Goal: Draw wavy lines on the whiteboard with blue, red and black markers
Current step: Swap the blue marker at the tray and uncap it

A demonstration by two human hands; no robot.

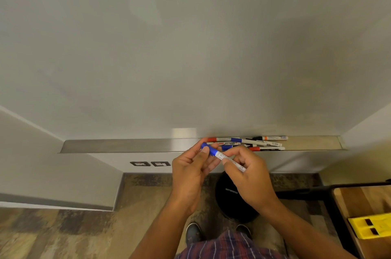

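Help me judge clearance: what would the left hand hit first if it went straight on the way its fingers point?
Probably the loose markers on the tray, beyond the left hand and its blue marker; depth is unclear.

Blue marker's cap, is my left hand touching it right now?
Touching. The head view shows the left hand pinching the blue cap between thumb and fingertips, while the right hand grips the white barrel.

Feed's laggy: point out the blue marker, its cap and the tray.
blue marker [220,156], head view, white barrel.
cap [211,151], head view, blue side by the fingers.
tray [127,145], head view, bare metal left part.
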